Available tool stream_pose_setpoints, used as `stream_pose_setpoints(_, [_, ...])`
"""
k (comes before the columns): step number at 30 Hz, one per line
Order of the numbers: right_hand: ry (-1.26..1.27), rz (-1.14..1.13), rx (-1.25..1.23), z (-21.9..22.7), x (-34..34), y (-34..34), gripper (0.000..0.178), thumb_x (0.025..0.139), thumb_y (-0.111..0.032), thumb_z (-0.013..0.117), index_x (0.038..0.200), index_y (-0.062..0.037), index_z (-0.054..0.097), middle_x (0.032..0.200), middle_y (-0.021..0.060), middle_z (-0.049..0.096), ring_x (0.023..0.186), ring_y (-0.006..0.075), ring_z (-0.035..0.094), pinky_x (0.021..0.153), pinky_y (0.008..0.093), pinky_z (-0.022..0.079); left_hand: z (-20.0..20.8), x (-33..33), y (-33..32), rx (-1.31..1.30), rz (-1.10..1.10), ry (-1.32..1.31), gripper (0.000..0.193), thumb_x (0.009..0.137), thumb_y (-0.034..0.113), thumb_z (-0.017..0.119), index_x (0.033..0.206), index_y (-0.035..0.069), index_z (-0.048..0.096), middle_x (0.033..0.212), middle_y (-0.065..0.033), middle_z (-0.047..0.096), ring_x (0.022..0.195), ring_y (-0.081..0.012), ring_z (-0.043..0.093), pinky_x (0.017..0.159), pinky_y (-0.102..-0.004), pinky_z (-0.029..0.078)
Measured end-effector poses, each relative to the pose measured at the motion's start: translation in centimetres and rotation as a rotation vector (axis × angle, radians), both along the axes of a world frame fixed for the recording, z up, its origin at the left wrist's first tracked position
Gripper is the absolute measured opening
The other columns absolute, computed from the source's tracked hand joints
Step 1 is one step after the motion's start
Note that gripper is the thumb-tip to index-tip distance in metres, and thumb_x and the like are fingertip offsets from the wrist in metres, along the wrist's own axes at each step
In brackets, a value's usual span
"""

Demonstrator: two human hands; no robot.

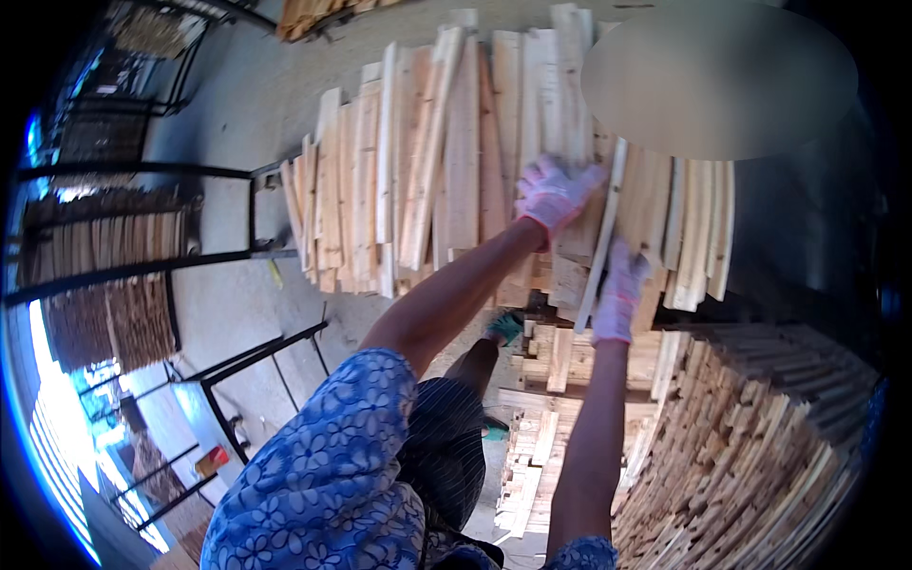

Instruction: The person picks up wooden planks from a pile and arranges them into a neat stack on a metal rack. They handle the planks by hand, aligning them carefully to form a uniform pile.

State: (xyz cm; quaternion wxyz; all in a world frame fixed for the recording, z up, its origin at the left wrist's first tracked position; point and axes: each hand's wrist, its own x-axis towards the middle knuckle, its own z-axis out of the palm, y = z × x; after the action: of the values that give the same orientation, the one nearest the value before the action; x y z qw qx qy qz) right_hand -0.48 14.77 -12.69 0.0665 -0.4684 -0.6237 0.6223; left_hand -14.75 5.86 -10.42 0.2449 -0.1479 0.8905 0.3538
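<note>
Floor [233, 123] lets hands [556, 198] pass left; slat stack [722, 456] seemingly blocks right.

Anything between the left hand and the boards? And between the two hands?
Nothing visible blocks the gloved left hand from the pale boards beneath it; whether it touches them is unclear. Between the hands, one narrow wooden strip slants across the boards, just left of the gloved right hand.

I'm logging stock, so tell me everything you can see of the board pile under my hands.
The board pile holds long, narrow planks, seemingly raw wood, pale tan to brownish, some knotted. Most lie side by side, running away from you, ends uneven; a few slant across others. Your left hand, fingers spread, seems to rest on it; your right hand is at its near side, beside a pale strip. Its far right is partly blurred out.
</note>
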Motion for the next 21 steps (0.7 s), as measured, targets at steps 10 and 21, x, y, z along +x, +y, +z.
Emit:
stream_pose_setpoints(10, [0.186, 0.222, -0.095, 2.2, -1.3, -1.3, 0.073, 0.097, -0.052, 0.06, 0.148, -0.0049, 0.037, 0.14, 0.0103, 0.047, 0.129, 0.0212, 0.045, 0.11, 0.0347, 0.035, -0.5, -3.5, -4.1, 0.079, -0.227, -0.219, 0.124, 0.073, 0.081, 0.062, 0.153, -0.005, 0.023, 0.159, -0.0296, 0.021, 0.146, -0.0419, 0.028, 0.115, -0.0463, 0.033])
stream_pose_setpoints(21, [0.261, 0.159, -0.352, 7.0, 3.1, -4.5, 0.087, 0.084, -0.016, 0.079, 0.151, 0.0013, 0.026, 0.133, 0.0157, 0.052, 0.125, 0.0248, 0.051, 0.106, 0.0359, 0.043, 5.2, 4.8, -3.2, 0.369, -0.131, -0.154, 0.12, 0.077, 0.056, 0.074, 0.158, 0.0, 0.005, 0.157, -0.0284, 0.023, 0.144, -0.0408, 0.031, 0.117, -0.0452, 0.033])
